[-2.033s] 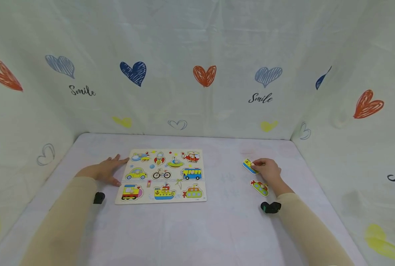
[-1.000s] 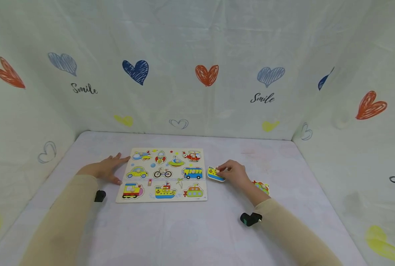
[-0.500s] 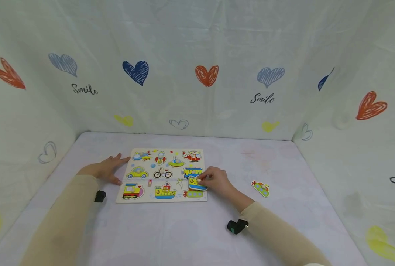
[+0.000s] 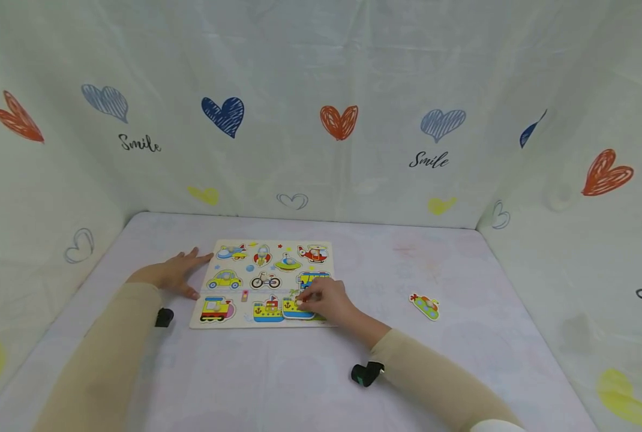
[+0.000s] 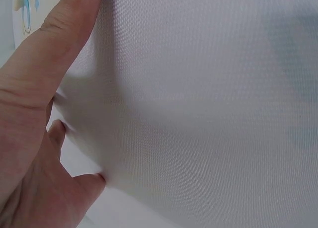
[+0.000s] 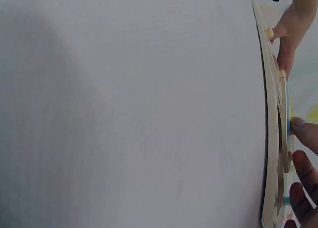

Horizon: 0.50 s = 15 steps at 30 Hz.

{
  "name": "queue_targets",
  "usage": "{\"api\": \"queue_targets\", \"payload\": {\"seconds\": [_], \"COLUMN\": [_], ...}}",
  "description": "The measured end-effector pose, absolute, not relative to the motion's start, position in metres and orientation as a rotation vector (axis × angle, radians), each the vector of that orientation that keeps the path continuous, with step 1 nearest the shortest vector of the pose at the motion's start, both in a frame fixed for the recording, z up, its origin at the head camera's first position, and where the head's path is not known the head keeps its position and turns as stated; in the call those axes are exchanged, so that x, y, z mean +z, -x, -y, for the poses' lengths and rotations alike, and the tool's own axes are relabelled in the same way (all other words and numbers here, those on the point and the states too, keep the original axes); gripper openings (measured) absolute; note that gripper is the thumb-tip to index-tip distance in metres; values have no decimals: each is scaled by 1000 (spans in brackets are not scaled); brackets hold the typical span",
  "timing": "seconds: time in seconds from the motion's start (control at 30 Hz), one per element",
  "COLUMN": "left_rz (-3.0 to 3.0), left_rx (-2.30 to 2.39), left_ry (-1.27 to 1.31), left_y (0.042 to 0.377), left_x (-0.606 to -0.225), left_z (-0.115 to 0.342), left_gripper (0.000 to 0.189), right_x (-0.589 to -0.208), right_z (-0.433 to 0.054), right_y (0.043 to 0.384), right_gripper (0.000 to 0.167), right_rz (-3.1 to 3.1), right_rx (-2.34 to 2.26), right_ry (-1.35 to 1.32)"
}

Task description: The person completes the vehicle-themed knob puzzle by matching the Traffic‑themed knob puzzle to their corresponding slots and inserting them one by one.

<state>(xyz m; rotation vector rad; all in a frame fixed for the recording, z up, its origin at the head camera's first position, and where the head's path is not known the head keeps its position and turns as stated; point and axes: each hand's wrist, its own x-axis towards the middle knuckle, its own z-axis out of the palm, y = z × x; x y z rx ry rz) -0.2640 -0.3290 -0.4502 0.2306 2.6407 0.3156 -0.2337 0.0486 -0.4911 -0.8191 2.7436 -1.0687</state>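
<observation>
My right hand [image 4: 327, 300] pinches a ship puzzle piece [image 4: 291, 308] by its knob, just over the lower right of a wooden puzzle board [image 4: 267, 302]. In the head view the piece covers part of the printed ship [image 4: 265, 311] and of the submarine spot beside it. Seen edge-on in the right wrist view, the ship piece [image 6: 285, 118] lies close along the board [image 6: 269, 138]. My left hand [image 4: 175, 275] rests on the table with fingers spread, its thumb and fingertips at the board's left edge. Its thumb [image 5: 59, 39] shows large in the left wrist view.
A submarine puzzle piece [image 4: 425, 306] lies on the white cloth-covered table [image 4: 278, 378] to the right of my right hand. Other pictures on the board include a train [image 4: 216, 309], a car [image 4: 224, 279] and a helicopter [image 4: 313, 253]. A curtain [image 4: 321, 54] with hearts hangs behind.
My right hand has carried the ship piece leftward from the table's right side, over the board's edge, to beside the printed ship. The left hand has stayed at the board's left edge.
</observation>
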Motion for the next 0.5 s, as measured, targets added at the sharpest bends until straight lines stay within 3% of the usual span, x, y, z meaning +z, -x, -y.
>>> {"api": "queue_targets", "payload": {"seconds": [0.5], "left_rz": [-2640], "left_rx": [330], "left_ry": [-217], "left_y": [263], "left_x": [-450], "left_z": [328], "left_gripper": [109], "right_x": [-497], "right_z": [-17], "right_y": [230], "right_gripper": [10], "right_rz": [-2820], "right_rx": [-966], "right_ry": [864]}}
